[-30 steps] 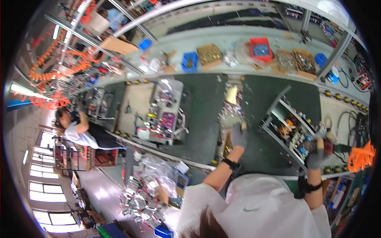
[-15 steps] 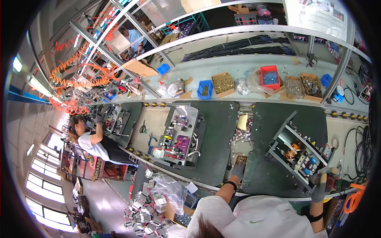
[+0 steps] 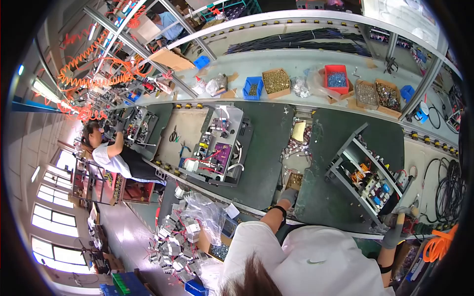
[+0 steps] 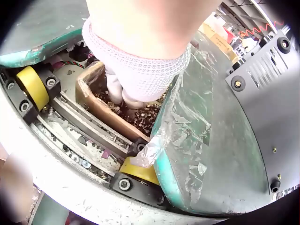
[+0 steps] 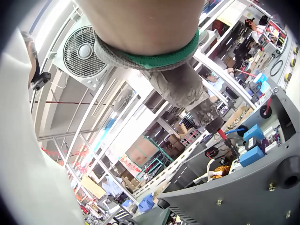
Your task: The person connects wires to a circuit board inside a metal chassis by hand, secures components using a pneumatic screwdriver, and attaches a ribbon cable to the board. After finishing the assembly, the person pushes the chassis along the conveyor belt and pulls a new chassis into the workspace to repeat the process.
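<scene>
Screws [image 4: 143, 118] right under fingers of left hand [image 3: 288, 196], in box [image 4: 110, 116], centre of left wrist view; axes mixed. Tips sunk among them, can't tell if pinching. Left nearer; right hand [image 3: 393, 235], lower right of head view, grips driver [image 3: 410, 225] beside open chassis [image 3: 352, 195]. Obstacles: box wall, green surface [image 4: 229, 150] at right

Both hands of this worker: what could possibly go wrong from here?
The left hand is down in the box of small metal parts; some might fall between the yellow rollers, where loose pieces lie.
The tool in the right hand appears close to the blue blocks in the open frame, so a slip could perhaps knock or scratch them.
</scene>
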Demonstrator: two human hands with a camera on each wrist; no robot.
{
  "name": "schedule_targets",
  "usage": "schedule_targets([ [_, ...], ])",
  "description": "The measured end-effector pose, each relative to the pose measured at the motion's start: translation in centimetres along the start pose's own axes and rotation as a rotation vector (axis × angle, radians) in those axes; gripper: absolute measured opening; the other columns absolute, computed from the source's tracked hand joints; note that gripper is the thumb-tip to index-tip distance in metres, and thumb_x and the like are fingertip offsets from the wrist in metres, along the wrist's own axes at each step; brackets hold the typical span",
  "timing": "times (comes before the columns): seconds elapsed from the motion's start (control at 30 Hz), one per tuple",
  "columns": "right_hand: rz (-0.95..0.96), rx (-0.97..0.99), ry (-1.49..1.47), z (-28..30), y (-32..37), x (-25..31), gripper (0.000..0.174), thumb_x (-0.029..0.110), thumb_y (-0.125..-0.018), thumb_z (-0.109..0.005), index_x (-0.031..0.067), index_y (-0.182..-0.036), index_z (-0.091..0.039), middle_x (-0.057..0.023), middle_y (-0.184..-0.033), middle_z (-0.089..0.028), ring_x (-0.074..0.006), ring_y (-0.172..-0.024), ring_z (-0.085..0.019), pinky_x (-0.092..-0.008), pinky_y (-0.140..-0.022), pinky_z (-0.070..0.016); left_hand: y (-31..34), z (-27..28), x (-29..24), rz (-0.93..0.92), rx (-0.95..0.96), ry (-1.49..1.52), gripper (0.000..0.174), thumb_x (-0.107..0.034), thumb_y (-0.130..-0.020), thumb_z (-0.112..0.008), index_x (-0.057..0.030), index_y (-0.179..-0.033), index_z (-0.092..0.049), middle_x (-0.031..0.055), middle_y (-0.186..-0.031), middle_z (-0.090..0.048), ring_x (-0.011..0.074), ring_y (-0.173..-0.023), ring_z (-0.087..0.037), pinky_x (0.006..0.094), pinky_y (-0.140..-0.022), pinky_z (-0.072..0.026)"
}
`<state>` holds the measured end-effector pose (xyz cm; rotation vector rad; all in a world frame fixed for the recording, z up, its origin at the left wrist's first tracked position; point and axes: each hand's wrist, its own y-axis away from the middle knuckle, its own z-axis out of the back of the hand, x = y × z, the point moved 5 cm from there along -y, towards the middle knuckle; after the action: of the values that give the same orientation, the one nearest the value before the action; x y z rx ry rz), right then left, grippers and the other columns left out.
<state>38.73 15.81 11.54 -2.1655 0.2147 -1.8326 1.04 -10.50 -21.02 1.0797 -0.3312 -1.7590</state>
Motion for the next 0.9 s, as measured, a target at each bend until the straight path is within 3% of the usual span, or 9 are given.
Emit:
schedule_targets([
  [0.03, -0.042, -0.074, 0.024, 0.8, 0.2, -0.5, 0.034, 0.003, -0.084, -0.055, 0.0021, -0.117, -0.047, -0.0060, -0.086, -0.057, -0.0122, -0.073, -0.053, -0.0255, -0.062, -0.0452, 1.9, 0.8, -1.1, 0.129, 0.122, 0.259, 0.028, -0.020, -0.084, -0.052, -0.0049, -0.105, -0.063, 0.0127, -0.105, -0.064, 0.0260, -0.090, -0.061, 0.0347, -0.079, -0.0460],
  [0.07, -0.044, -0.069, 0.027, 1.0, 0.3, -0.7, 0.034, 0.003, -0.084, -0.055, 0.0021, -0.117, -0.047, -0.0060, -0.086, -0.057, -0.0122, -0.073, -0.053, -0.0255, -0.062, -0.0452, 1.5, 0.8, -0.7, -0.131, -0.044, 0.340, 0.012, -0.013, -0.082, -0.056, -0.0038, -0.077, -0.060, 0.0040, -0.062, -0.057, 0.0128, -0.052, -0.054, 0.0259, -0.046, -0.0389],
  [0.17, -0.059, -0.035, -0.011, 1.2, 0.1, -0.4, 0.040, 0.000, -0.081, -0.057, -0.0009, -0.120, -0.045, -0.0098, -0.097, -0.057, -0.0161, -0.084, -0.055, -0.0304, -0.076, -0.0470, 1.8, 1.4, -0.9, -0.279, 0.052, -0.443, 0.029, -0.013, -0.081, -0.056, -0.0143, -0.109, -0.063, 0.0125, -0.104, -0.064, 0.0287, -0.093, -0.062, 0.0350, -0.079, -0.0479],
  [0.2, -0.035, -0.034, -0.015, 1.0, 0.0, -0.3, 0.041, 0.000, -0.081, -0.057, -0.0007, -0.120, -0.045, -0.0094, -0.100, -0.057, -0.0155, -0.086, -0.055, -0.0299, -0.077, -0.0474, 3.2, 2.2, -1.8, -0.251, -0.079, 0.094, 0.016, -0.017, -0.081, -0.056, -0.0031, -0.080, -0.064, 0.0097, -0.070, -0.063, 0.0195, -0.062, -0.061, 0.0312, -0.053, -0.0450],
  [0.23, -0.013, -0.041, -0.010, 1.3, 0.1, -0.2, 0.043, -0.001, -0.080, -0.058, -0.0005, -0.121, -0.045, -0.0090, -0.102, -0.057, -0.0149, -0.088, -0.055, -0.0294, -0.078, -0.0477, 3.2, 2.9, -2.6, -0.041, 0.032, -0.337, 0.029, -0.019, -0.080, -0.059, -0.0184, -0.108, -0.065, 0.0127, -0.105, -0.064, 0.0301, -0.096, -0.062, 0.0350, -0.081, -0.0478],
  [0.57, 0.050, -0.089, 0.039, 0.3, -0.4, 3.5, 0.037, 0.002, -0.081, -0.056, -0.0029, -0.116, -0.047, -0.0086, -0.093, -0.059, -0.0162, -0.077, -0.058, -0.0292, -0.070, -0.0481, 3.0, 4.7, -0.5, -0.217, -0.457, 0.524, 0.036, -0.004, -0.078, -0.062, -0.0023, -0.113, -0.058, 0.0091, -0.088, -0.065, 0.0187, -0.075, -0.060, 0.0275, -0.067, -0.0475],
  [0.67, 0.027, -0.234, 0.104, 1.0, -0.6, 4.4, 0.035, 0.005, -0.077, -0.055, -0.0033, -0.111, -0.048, -0.0079, -0.088, -0.059, -0.0162, -0.075, -0.058, -0.0311, -0.072, -0.0478, 6.3, 5.7, -8.4, -0.236, -0.137, 1.541, 0.033, -0.009, -0.086, -0.057, -0.0055, -0.119, -0.050, 0.0034, -0.081, -0.058, 0.0143, -0.069, -0.055, 0.0237, -0.060, -0.0458],
  [0.8, -0.009, -0.221, -0.131, 1.4, -2.2, 5.8, 0.042, 0.010, -0.080, -0.054, 0.0000, -0.120, -0.042, -0.0132, -0.093, -0.058, -0.0239, -0.086, -0.059, -0.0431, -0.079, -0.0488, 11.9, 6.0, -19.3, -0.291, 0.418, 1.725, 0.016, -0.021, -0.092, -0.051, -0.0080, -0.102, -0.051, 0.0038, -0.086, -0.050, 0.0122, -0.066, -0.045, 0.0240, -0.052, -0.0396],
  [0.9, -0.039, -0.179, -0.426, 0.3, -3.8, 7.3, 0.040, 0.014, -0.083, -0.053, 0.0051, -0.120, -0.042, -0.0153, -0.098, -0.057, -0.0319, -0.094, -0.057, -0.0561, -0.089, -0.0439, 17.7, 2.6, -27.0, -0.301, 0.988, 1.377, 0.035, -0.037, -0.088, -0.058, -0.0028, -0.091, -0.051, -0.0032, -0.070, -0.040, 0.0045, -0.057, -0.037, 0.0171, -0.042, -0.0270],
])
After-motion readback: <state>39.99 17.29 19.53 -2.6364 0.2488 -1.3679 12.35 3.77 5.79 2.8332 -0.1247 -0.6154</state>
